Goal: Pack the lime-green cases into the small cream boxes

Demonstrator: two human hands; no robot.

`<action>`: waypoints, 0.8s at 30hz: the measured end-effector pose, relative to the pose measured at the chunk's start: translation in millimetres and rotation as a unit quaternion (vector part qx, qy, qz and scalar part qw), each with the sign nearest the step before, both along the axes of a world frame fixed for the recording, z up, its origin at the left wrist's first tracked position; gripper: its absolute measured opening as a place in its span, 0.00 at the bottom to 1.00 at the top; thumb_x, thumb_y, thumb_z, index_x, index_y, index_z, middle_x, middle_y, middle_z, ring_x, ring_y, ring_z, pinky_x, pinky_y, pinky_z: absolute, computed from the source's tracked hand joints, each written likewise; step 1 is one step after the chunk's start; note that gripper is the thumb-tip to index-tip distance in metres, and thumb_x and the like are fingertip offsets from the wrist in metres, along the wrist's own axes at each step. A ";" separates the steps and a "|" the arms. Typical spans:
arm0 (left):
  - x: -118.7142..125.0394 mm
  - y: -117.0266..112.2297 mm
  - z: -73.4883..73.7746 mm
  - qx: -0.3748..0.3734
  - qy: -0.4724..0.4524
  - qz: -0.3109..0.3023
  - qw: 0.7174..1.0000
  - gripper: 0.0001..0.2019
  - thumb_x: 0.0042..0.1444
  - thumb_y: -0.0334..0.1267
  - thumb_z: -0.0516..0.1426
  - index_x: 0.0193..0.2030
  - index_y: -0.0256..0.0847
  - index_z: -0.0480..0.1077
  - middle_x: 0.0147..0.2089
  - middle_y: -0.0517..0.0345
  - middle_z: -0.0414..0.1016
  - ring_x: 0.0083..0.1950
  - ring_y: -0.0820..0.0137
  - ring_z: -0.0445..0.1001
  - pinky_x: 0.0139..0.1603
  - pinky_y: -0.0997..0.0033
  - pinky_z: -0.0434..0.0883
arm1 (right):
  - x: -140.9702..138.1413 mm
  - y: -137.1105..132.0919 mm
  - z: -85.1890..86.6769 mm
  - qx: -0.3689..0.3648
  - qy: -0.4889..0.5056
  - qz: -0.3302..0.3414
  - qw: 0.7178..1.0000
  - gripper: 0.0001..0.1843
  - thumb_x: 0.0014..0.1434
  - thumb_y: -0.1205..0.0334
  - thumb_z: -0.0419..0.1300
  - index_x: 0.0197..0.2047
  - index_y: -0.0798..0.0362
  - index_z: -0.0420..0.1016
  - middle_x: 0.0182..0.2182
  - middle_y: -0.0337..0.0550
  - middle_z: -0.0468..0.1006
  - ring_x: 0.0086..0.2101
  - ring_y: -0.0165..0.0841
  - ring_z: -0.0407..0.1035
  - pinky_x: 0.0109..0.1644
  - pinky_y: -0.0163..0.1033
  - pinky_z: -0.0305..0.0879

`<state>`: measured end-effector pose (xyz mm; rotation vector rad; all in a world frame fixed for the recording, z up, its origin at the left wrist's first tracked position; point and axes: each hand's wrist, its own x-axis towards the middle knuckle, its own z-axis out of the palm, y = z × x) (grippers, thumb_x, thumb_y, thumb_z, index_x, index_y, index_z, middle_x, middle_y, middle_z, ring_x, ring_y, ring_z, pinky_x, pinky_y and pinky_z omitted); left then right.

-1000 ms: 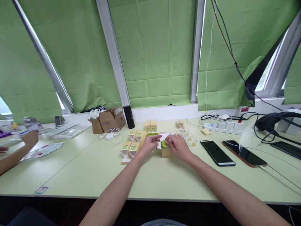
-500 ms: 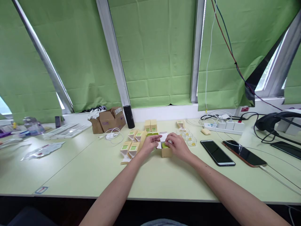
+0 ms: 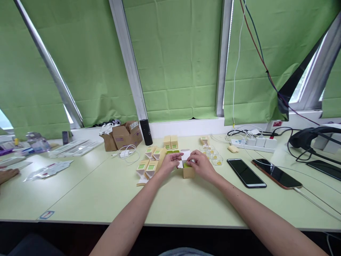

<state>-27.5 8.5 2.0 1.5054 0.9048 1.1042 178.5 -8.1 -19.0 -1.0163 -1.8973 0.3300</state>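
A small cardboard box (image 3: 189, 173) stands in front of me with its white inner flap raised. My right hand (image 3: 199, 163) has its fingers pinched on a small green thing (image 3: 185, 165) that sits down in the box opening; its kind is hard to make out. On the box's left side, my left hand (image 3: 170, 164) is open with fingers stretched towards the white flap, and it holds nothing. Several small boxes with green labels (image 3: 151, 168) lie left of my left hand. Small clear round containers with yellow bits (image 3: 217, 160) stand beyond my right hand.
Two more small boxes (image 3: 171, 143) stand at the back, near a black cylinder (image 3: 146, 132) and an opened carton (image 3: 127, 135). Phones (image 3: 246, 173), a power strip (image 3: 253, 145) and cables lie to the right. At the left edge rests another person's hand (image 3: 9, 175) beside plastic packets (image 3: 48, 170).
My right hand has lowered the green thing a little further into the box. My left hand has stayed nearly still. Another person's hand has come in at the left edge.
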 end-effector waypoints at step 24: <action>-0.2 7.7 -7.9 -0.041 -0.043 -0.023 0.998 0.29 0.38 0.28 0.59 0.52 0.31 0.79 0.38 0.51 0.78 0.31 0.73 0.72 0.32 0.73 0.66 | 10.4 -0.1 -2.1 0.015 0.043 -0.035 0.998 0.12 0.60 0.71 0.55 0.42 0.49 0.77 0.40 0.44 0.78 0.37 0.37 0.71 0.43 0.44 0.67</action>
